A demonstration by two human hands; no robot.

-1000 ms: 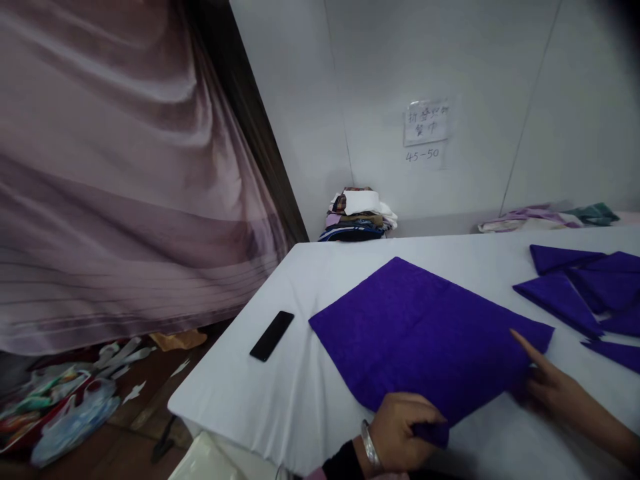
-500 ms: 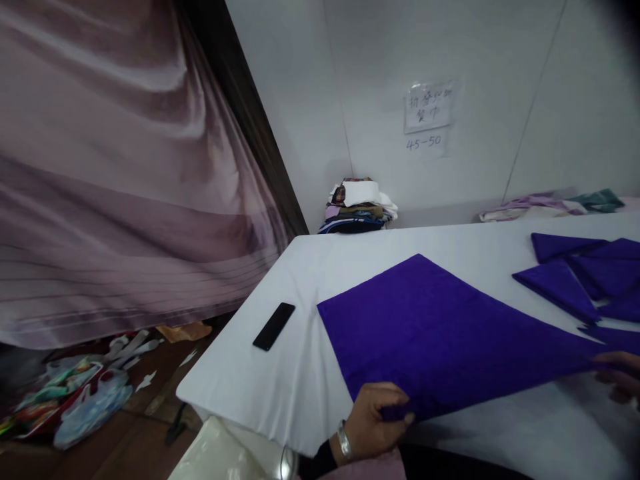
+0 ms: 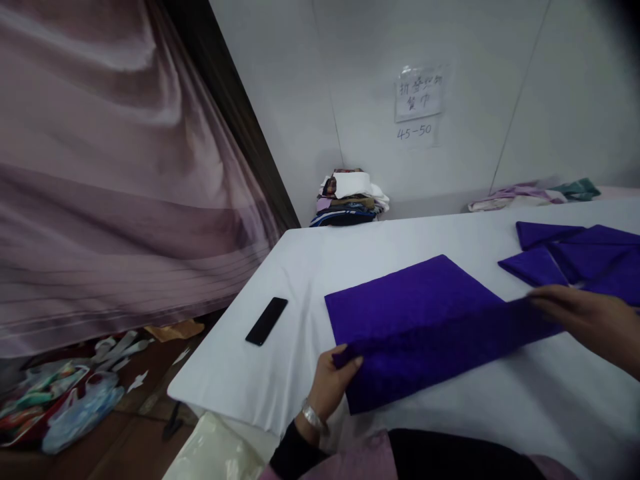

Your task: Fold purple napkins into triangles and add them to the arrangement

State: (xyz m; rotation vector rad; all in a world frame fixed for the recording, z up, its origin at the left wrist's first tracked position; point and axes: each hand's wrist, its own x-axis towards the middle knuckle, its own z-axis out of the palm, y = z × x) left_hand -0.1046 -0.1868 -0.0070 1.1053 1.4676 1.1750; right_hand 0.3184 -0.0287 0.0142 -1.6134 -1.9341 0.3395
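A purple cloth napkin (image 3: pixel 400 300) lies partly on the white-covered table, its near edge lifted and turned back over the rest. My left hand (image 3: pixel 334 377), with a silver bracelet at the wrist, pinches the left corner of that lifted edge. On the right, my right hand (image 3: pixel 575 310) grips the other end of the edge, holding it up off the table; its fingers are slightly blurred. Between both hands the edge is stretched across the napkin. Several folded purple napkins (image 3: pixel 600 260) lie just beyond my right hand.
A black phone (image 3: pixel 267 321) lies on the white tablecloth (image 3: pixel 240 373), left of the napkin. Stacked folded clothes (image 3: pixel 350 200) sit against the wall, and more cloth (image 3: pixel 525 195) lies farther right. A pink curtain (image 3: pixel 125 167) hangs at left above plastic bags (image 3: pixel 83 407) on the floor.
Both hands have raised the napkin's near edge and carried it away from me, over the rest of the cloth. My left hand moved left and up; my right hand came inward and up.
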